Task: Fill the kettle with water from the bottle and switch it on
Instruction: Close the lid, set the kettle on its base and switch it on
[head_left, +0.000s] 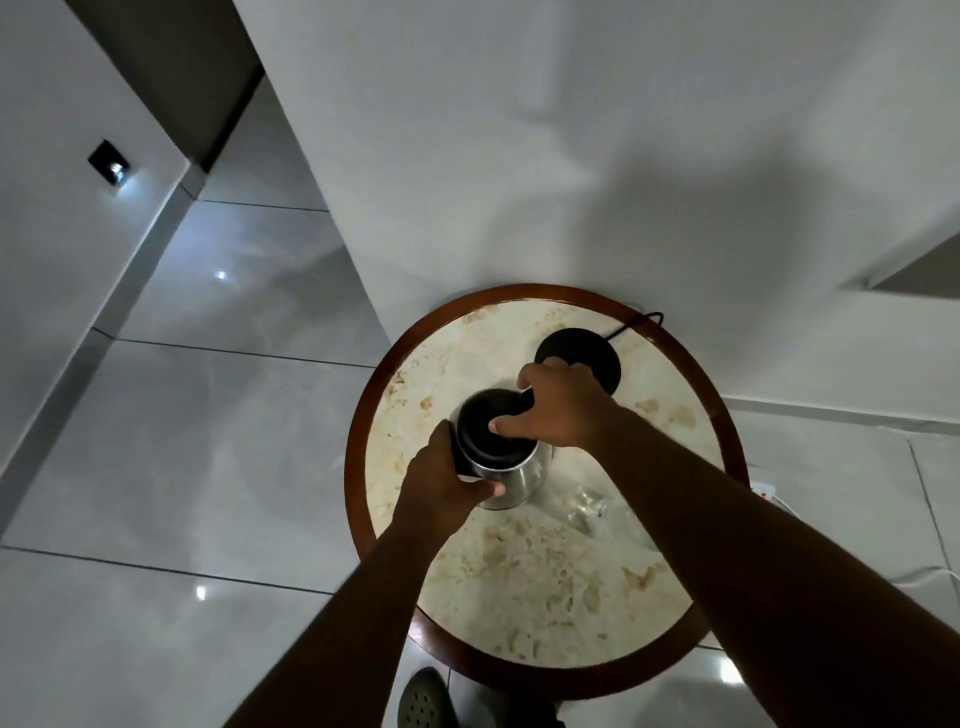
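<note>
Hands first: two, both bare, both on the one kettle (511, 475). It is a steel cylinder with a black rim and a dark top, standing on a round table (550, 582) of mottled cream stone inside a reddish-brown wooden rim. The left hand (441, 480) wraps the kettle's near-left side, fingers curled onto the steel wall. The right hand (558, 408) lies over the top from the far right, thumb stretched across the dark lid area and fingers bent over the far edge (whether the lid is open or closed cannot be told). One black round base (584, 358) sits empty just beyond the right hand, well clear of the kettle's foot, its cord (636, 322) trailing off the table's far edge. One clear plastic bottle (589, 506) lies on the stone just right of the kettle, beneath the right forearm. Glossy grey tiles cover the floor (182, 426), and one dark perforated shoe (426, 701) shows below
</note>
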